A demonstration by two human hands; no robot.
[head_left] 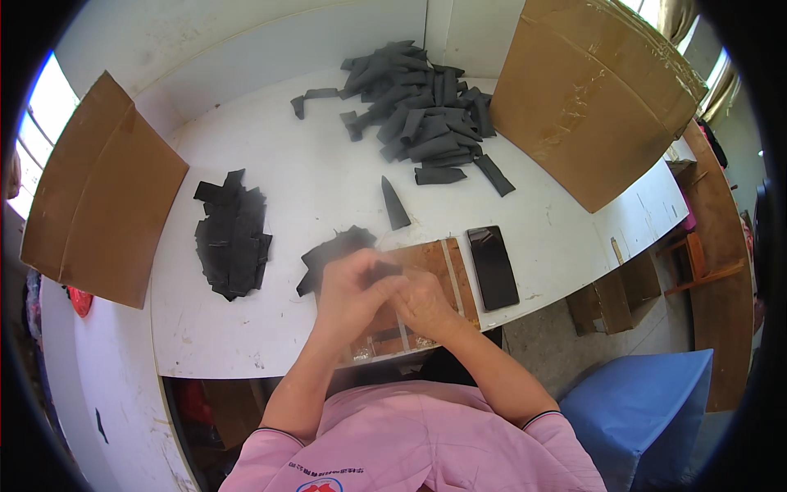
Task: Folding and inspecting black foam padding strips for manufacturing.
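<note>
My left hand [348, 287] and my right hand [425, 305] meet over a brown board [461, 283] at the table's near edge. Both are closed on a small dark grey fabric-like piece [384, 272], mostly hidden by the fingers. Just beyond my left hand lies a low heap of flat black pieces [336, 250], partly covered by it. A single pointed dark strip [394, 203] rests farther off. At the back is a large pile of folded or rolled dark grey pieces [434, 107].
A flat black stack [234, 238] lies at the left. Cardboard sheets stand upright at the left [102, 197] and the right [590, 98]. A black phone [493, 269] lies right of the board. Beyond the table's right edge are an open carton [615, 299] and a blue bin [639, 410].
</note>
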